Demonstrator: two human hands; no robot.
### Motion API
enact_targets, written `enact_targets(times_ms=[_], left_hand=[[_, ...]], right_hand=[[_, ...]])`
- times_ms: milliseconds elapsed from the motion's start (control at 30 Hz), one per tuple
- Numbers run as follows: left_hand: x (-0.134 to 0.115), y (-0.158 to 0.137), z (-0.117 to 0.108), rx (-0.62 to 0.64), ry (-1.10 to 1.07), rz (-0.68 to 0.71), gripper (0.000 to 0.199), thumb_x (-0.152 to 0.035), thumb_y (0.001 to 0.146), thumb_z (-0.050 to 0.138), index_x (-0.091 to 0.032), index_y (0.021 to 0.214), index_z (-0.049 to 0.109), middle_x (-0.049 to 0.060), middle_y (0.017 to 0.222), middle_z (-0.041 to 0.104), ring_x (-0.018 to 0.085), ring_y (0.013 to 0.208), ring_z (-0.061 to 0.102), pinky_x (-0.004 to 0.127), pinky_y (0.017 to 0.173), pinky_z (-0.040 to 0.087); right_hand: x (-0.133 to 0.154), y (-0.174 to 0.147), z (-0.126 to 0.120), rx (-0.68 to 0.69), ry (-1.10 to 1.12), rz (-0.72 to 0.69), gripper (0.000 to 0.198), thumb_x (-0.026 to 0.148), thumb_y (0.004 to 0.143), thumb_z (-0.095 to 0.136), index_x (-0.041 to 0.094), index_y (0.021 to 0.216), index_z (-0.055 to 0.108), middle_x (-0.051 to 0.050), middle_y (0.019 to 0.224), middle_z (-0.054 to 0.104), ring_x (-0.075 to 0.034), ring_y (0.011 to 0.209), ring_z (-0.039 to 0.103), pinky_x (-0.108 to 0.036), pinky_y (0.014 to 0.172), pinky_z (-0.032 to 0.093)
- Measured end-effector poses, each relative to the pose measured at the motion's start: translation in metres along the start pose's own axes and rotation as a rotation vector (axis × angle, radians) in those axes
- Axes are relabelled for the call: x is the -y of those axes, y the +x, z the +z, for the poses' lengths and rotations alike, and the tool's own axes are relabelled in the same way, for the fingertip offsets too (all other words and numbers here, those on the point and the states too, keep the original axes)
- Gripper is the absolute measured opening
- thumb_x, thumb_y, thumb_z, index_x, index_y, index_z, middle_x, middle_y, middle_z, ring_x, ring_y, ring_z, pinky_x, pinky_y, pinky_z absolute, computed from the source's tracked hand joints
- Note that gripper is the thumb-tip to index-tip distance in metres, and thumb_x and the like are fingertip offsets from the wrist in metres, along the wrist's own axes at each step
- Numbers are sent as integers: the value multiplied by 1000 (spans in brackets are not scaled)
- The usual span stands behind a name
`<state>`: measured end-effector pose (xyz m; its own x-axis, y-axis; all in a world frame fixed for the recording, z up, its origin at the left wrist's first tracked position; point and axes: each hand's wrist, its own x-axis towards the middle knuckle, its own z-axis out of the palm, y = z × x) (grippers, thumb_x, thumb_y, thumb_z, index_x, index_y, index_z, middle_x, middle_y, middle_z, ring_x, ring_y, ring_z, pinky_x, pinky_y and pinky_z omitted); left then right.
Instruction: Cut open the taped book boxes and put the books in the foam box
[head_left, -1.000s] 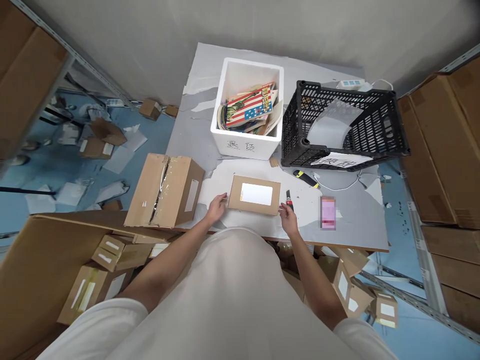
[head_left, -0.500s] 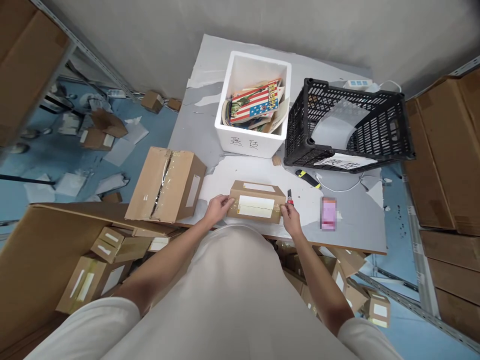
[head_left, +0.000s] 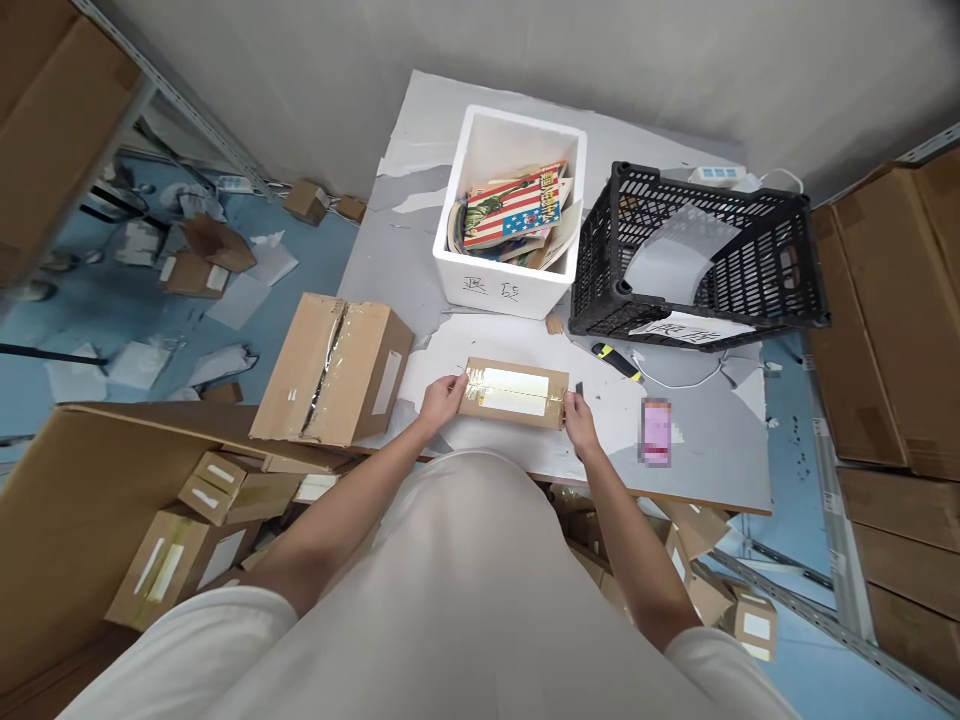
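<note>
Near the front edge of a paper-strewn table (head_left: 412, 250) beside a grey wall (head_left: 315, 70), left hand (head_left: 441, 402) and right hand (head_left: 580, 424) gripped a taped cardboard box (head_left: 516, 392) by its ends, before a styrofoam box (head_left: 547, 290) of books (head_left: 517, 212) (one flag-patterned) and a black plastic crate (head_left: 598, 255) containing a white sheet (head_left: 679, 258).

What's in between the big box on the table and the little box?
In the head view, the left hand is between the big box and the little box, holding the little box's end.
</note>
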<state>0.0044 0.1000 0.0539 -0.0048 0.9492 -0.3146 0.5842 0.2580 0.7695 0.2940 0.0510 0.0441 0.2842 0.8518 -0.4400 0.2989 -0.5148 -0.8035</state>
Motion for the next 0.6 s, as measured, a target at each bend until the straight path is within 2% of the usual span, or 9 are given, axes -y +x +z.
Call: enact_targets(times_ms=[67, 167, 233, 333, 433, 500, 600], left_hand=[[10, -4, 1, 6, -44, 11, 50, -50, 90, 34, -16, 84, 70, 7, 90, 69, 20, 84, 61, 30, 77, 46], [29, -11, 3, 36, -202, 6, 47, -44, 89, 34, -15, 106, 67, 10, 111, 66, 19, 93, 64, 32, 82, 49], [44, -16, 4, 69, -291, 4, 46, -38, 84, 42, -15, 119, 61, 12, 122, 62, 21, 101, 63, 35, 89, 49], [60, -22, 8, 149, -305, 29, 58, -31, 71, 57, -16, 127, 56, 13, 132, 56, 25, 115, 58, 41, 99, 45], [61, -28, 13, 207, -308, 75, 60, -34, 68, 63, -16, 125, 58, 12, 132, 57, 28, 121, 53, 43, 103, 42], [54, -30, 14, 196, -326, 90, 55, -41, 73, 60, -16, 122, 60, 11, 126, 61, 27, 116, 57, 42, 101, 43], [37, -29, 9, 131, -275, 92, 48, -48, 79, 54, -15, 113, 65, 11, 114, 67, 24, 101, 62, 36, 89, 49]], right_hand=[[-5, -3, -1, 43, 109, 19, 58, 68, 83, 36, 20, 104, 59, -7, 93, 67, -19, 77, 61, -31, 65, 50], [-16, -9, -2, 49, 192, 5, 57, 63, 84, 36, 19, 112, 59, -9, 101, 68, -20, 84, 63, -35, 74, 53], [-25, -12, -4, 36, 170, -28, 52, 57, 84, 42, 20, 116, 59, -11, 110, 66, -22, 91, 64, -39, 82, 52], [-37, -17, -2, 81, 77, -82, 54, 44, 75, 57, 21, 124, 54, -13, 126, 59, -25, 104, 61, -43, 89, 50], [-42, -22, 3, 149, 41, -101, 63, 38, 71, 63, 23, 130, 49, -12, 129, 58, -25, 110, 59, -43, 92, 49], [-39, -24, 5, 158, 49, -115, 60, 40, 74, 60, 20, 130, 48, -12, 125, 60, -24, 109, 59, -41, 90, 50], [-29, -24, 2, 107, -17, -151, 49, 46, 82, 50, 17, 121, 54, -14, 117, 63, -24, 102, 61, -39, 83, 51]])
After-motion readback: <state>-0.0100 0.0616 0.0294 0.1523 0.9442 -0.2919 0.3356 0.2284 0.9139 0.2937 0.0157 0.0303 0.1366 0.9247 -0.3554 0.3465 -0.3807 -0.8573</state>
